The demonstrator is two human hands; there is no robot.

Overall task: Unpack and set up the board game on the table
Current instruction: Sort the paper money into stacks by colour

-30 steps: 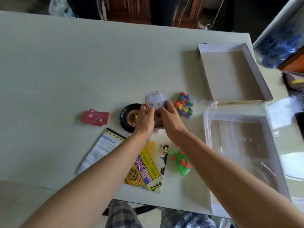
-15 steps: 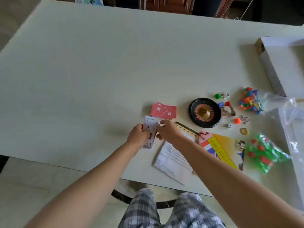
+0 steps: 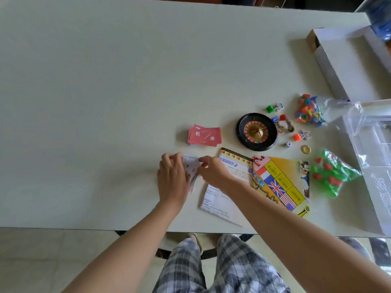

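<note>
- The left hand (image 3: pixel 172 180) curls round the left side of a small stack of pale cards (image 3: pixel 192 169), fingers wrapped over its top edge. The right hand (image 3: pixel 212 173) pinches the stack's upper right edge between thumb and fingertips. Both hands close on the same stack.
- The stack sits low in the middle of the frame, at or just above the table (image 3: pixel 105 81). I cannot tell whether it rests on the surface.
- Handling, as a judgement: the cards look thin, light and smooth, so loose ones will slide and fan under uneven pressure. The lower end already looks a little splayed. Squeezing the two long edges and squaring the stack against the tabletop should keep it together; pinching one corner would not.
- Its long axis runs roughly top to bottom of the frame, leaning slightly. The print on the faces is too blurred to read.
- Just above the stack lies a red card pile (image 3: pixel 204 135), apart from it.
- Under the right wrist lies an instruction leaflet (image 3: pixel 224 197), with the folded game board (image 3: pixel 279 182) beside it to the right.
- Further right are a roulette wheel (image 3: pixel 256 131), a green bag of pieces (image 3: pixel 332 174) and a bag of coloured pieces (image 3: pixel 307 113).
- The open box (image 3: pixel 330 60) stands at the upper right.
</note>
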